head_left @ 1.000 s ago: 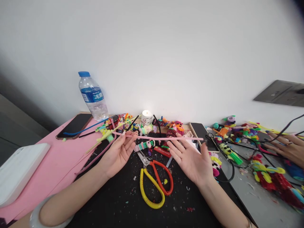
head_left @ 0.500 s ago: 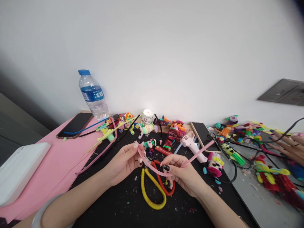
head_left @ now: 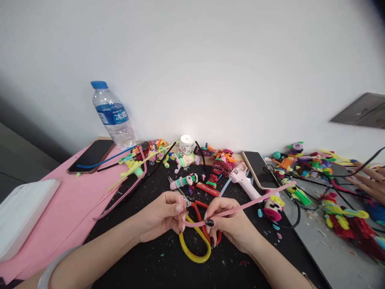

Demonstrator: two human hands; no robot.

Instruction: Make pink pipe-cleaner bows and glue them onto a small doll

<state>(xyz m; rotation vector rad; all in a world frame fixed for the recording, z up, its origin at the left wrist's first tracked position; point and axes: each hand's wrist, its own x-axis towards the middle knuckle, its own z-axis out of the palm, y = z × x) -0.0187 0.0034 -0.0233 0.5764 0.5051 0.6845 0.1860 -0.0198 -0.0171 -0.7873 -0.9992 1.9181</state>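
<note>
Both hands pinch one pink pipe cleaner [head_left: 252, 203]. My left hand [head_left: 164, 216] grips it near its short end, fingers closed. My right hand [head_left: 230, 222] holds it a little farther along, between thumb and fingers, and its long free end points up to the right. Between the hands the strip bends in a shallow curve. Beneath them lie scissors with one yellow handle [head_left: 195, 257] and one red handle. Just beyond rests a small striped pipe-cleaner figure [head_left: 186, 181], beside a red tube-like piece [head_left: 208, 189] with printing.
A pale glue gun [head_left: 245, 182] and a phone [head_left: 259, 170] lie at right centre. Pipe-cleaner figures [head_left: 345, 216] crowd the right, where another person's hand [head_left: 368, 180] reaches in. A water bottle [head_left: 112, 116], a dark phone [head_left: 91, 155] and a white box [head_left: 27, 212] are at left.
My hands have come closer together, and the left has moved lower. More of the pink pipe cleaner now extends past my right hand. The striped figure shows more fully.
</note>
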